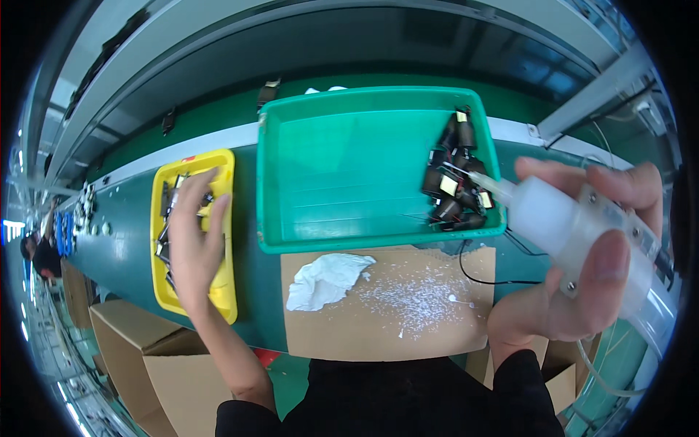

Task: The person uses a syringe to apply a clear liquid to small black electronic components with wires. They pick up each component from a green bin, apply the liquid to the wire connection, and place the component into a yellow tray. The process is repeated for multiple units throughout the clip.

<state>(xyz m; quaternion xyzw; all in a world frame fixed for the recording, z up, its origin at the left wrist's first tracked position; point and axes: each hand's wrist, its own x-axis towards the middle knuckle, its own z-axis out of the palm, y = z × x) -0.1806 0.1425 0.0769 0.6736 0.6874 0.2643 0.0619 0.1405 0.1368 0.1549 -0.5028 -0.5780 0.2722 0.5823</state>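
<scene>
My left hand (195, 251) is over the yellow tray (226, 295), its fingers apart and nothing visibly held. Small dark and silvery parts (164, 237) lie along the tray's left side, some hidden behind the hand. At the right, my right hand (608, 280) is wrapped round a white, translucent dispensing gun (546, 207) with a tapered nozzle and a metal bracket. Its thin tip points left, over the right end of a green bin (349, 175). Several black block-shaped parts (455, 193) with pale labels are heaped there, just beyond the nozzle.
A cardboard sheet (328, 339) in front of the bin bears a crumpled white cloth (328, 280) and scattered white bits (415, 302). A black cable (502, 282) crosses its right edge. Cardboard boxes (182, 386) stand at lower left. Another person (47, 255) is far left.
</scene>
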